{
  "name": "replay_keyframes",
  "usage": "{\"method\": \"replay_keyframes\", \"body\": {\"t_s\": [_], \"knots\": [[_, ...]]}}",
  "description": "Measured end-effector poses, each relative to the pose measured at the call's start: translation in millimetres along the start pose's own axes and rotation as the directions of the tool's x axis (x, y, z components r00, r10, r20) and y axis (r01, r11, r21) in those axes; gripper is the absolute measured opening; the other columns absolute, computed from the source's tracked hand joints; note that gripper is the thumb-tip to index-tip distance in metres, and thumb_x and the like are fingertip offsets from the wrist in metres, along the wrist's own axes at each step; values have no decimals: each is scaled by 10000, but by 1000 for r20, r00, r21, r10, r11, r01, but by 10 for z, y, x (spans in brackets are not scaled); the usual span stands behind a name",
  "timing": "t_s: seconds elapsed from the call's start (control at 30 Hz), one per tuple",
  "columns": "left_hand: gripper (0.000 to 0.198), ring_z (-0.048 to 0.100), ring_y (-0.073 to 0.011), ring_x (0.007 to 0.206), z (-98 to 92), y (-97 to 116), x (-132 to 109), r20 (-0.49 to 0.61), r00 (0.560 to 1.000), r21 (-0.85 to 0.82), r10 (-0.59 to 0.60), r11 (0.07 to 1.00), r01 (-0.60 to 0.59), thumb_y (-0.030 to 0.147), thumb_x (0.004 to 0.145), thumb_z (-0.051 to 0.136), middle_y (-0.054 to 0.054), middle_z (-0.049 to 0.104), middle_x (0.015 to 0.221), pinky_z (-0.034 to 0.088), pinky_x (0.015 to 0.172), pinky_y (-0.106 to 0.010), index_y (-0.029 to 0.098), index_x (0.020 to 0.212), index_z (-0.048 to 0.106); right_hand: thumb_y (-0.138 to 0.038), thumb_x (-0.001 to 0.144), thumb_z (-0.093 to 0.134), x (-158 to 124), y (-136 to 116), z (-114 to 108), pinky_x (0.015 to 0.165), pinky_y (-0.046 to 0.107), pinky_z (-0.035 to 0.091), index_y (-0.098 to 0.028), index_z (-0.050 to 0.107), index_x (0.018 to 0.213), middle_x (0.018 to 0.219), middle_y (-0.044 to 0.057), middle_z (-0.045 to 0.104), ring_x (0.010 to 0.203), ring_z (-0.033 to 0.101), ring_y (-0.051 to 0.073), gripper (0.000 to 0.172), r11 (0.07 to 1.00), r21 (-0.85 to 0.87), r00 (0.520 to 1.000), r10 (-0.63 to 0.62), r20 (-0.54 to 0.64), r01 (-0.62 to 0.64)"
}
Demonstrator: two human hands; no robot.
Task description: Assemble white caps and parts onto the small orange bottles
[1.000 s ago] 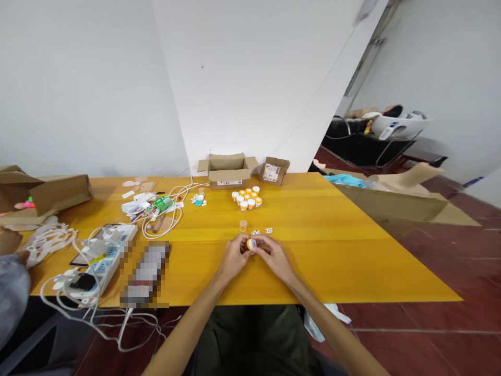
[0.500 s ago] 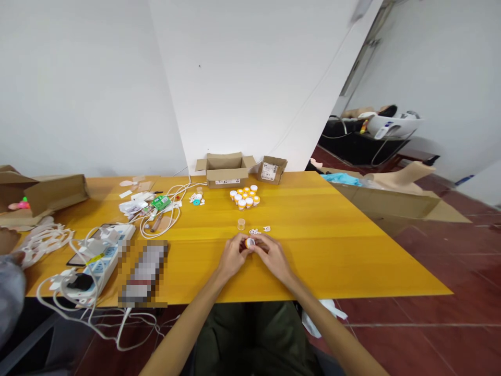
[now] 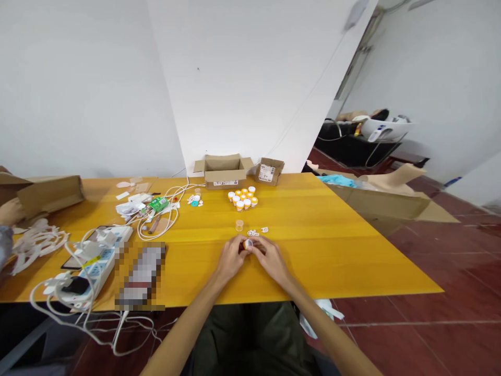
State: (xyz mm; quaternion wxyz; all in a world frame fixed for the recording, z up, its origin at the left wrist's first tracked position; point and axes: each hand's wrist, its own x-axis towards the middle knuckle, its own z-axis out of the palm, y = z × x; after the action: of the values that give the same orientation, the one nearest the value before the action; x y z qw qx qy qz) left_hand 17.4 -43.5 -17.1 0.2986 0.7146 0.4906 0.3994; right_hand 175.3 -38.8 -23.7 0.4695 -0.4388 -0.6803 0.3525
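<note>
Both my hands meet over the yellow table [image 3: 332,245] and pinch one small orange vial with a white cap [image 3: 248,243]. My left hand [image 3: 230,257] curls round its left side, my right hand [image 3: 269,256] grips its right side. Just beyond my fingers lie a small clear cup [image 3: 239,225] and a few small white pieces [image 3: 256,231]. Farther back stands a cluster of several orange vials with white caps [image 3: 243,198].
Two open cardboard boxes [image 3: 223,170] [image 3: 270,170] stand at the table's far edge. On the left lie a white power strip [image 3: 97,258], tangled white cables [image 3: 164,214], a green packet [image 3: 158,203] and a cardboard box [image 3: 49,192]. Another person's hand [image 3: 10,211] shows at the far left. Cardboard sheets [image 3: 391,201] lean to the right.
My hands stay closed on the vial at the same spot; the view has drifted slightly to the right. The other person's hand has come into view at the far left.
</note>
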Motion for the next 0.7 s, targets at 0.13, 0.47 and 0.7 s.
{"method": "replay_keyframes", "body": {"t_s": [0.13, 0.47, 0.7], "knots": [[129, 658, -199, 845, -7, -4, -10, -8, 1000, 57, 17, 998, -17, 197, 854, 635, -26, 726, 925, 507, 807, -308, 240, 971, 666, -326, 861, 603, -7, 7, -9, 836, 353, 591, -266, 703, 964, 967, 31, 754, 885, 716, 217, 155, 1000, -16, 1000, 0, 5, 0], [162, 655, -208, 884, -15, 13, -6, 20, 1000, 30, 14, 999, -15, 183, 852, 629, -27, 728, 950, 504, 860, -332, 241, 999, 663, -321, 846, 608, -26, -31, -14, 828, 353, 592, -266, 699, 979, 999, 40, 735, 931, 700, 223, 171, 1000, 29, 1000, 6, 26, -7], [160, 659, -220, 887, -10, 21, -19, 10, 1000, 75, 2, 997, -3, 195, 858, 639, -36, 729, 947, 495, 827, -324, 244, 1006, 675, -349, 854, 613, -20, -12, -23, 852, 376, 595, -269, 716, 969, 977, 37, 760, 888, 715, 225, 173, 999, 23, 1000, 23, 2, -23]]}}
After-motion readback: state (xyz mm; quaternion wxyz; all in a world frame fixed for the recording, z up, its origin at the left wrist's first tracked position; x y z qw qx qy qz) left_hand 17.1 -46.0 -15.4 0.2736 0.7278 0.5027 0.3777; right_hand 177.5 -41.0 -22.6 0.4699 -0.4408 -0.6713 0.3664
